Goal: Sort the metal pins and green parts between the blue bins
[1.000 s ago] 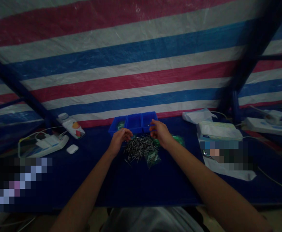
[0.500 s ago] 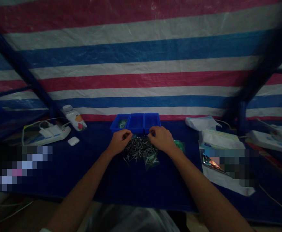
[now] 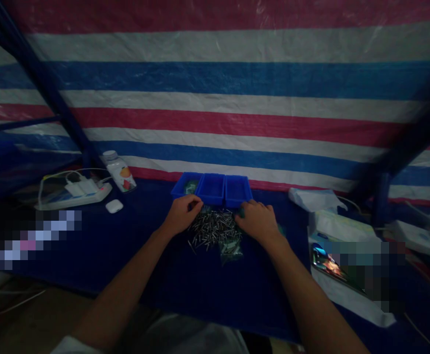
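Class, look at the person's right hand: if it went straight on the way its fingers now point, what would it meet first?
The right hand would most likely meet the pile of small metal pins first, as its fingertips sit at the pile's edge. Depth is unclear, so the blue tray just beyond could be nearer.

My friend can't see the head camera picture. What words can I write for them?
A left hand and a right hand reach over a pile of small metal pins on a dark blue table cover, near a blue three-part tray. A clear plastic bag lies by the pile, and a red, white and blue striped tarp hangs behind.
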Motion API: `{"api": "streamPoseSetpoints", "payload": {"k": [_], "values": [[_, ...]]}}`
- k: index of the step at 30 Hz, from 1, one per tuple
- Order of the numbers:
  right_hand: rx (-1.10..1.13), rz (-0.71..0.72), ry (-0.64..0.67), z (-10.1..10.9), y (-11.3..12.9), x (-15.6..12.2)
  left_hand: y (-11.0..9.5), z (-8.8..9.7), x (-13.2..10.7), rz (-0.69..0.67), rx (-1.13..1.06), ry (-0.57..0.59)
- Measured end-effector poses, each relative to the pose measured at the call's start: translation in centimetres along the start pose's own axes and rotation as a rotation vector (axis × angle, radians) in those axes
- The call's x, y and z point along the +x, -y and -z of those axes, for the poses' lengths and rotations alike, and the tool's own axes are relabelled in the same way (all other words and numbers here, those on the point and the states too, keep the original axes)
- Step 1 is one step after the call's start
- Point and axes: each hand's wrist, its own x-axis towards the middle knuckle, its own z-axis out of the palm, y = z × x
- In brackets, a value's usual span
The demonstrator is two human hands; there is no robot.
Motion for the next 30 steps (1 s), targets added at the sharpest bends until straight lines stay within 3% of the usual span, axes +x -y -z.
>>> {"api": "streamPoseSetpoints", "payload": {"k": [4, 8, 13, 16, 19, 25, 30], "values": [[-0.013, -0.028, 0.066, 0.2, 0.1, -0.1, 0.1, -0.1, 0.0, -0.015, 0.053, 0.092], [0.011, -0.033, 0.050, 0.1, 0.3, 0.0, 0.0, -0.6, -0.1, -0.039, 0.074, 0.194], [0.121, -0.108, -0.010, 0.3, 0.3, 0.2, -0.3, -0.7, -0.3, -0.024, 0.002, 0.140], [0.314, -0.086, -0.165, 0.3, 0.7, 0.3, -0.5, -0.5, -0.4, -0.020, -0.050, 0.084], [0.604, 0.056, -0.317, 0.0, 1.6, 0.4, -0.9, -0.3, -0.5, -0.046, -0.084, 0.104], [0.953, 0.271, -0.277, -1.4, 4.1, 0.0, -2.1, -0.7, -0.7, -0.071, -0.124, 0.192], [1.197, 0.142, -0.204, -2.3, 5.0, 0.0, -2.2, -0.7, -0.6, 0.022, -0.182, 0.151]]}}
